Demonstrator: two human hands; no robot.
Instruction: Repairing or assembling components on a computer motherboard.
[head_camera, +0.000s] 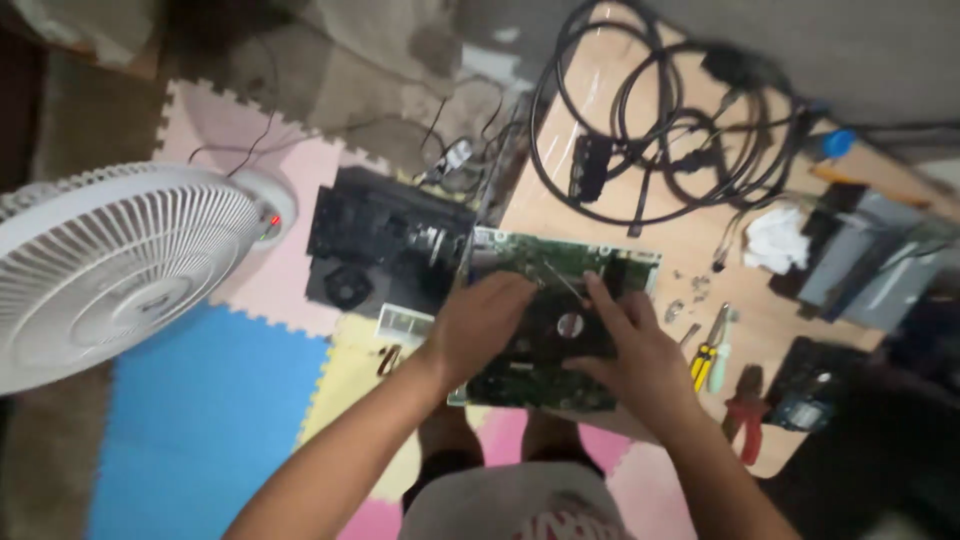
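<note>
Both hands work on a green circuit board at the worktop's near edge.

The left hand (478, 325) lies curled over the left part of the green circuit board (560, 262), and the right hand (640, 350) grips a black part with a round metal centre (565, 328) that sits on the board; whether the left hand is gripping or only pressing, I cannot tell. The board rests on the wooden worktop (690, 250), partly hanging over its near edge above the foam floor mats (200, 400). If it is pressed hard, the overhanging board could likely tip or flex. Small screws (690, 290) lie loose just beside it and could roll off. Pliers (742, 405) and coiled black cables (660, 130) lie further along; a white fan (110, 265) stands on the floor.
</note>
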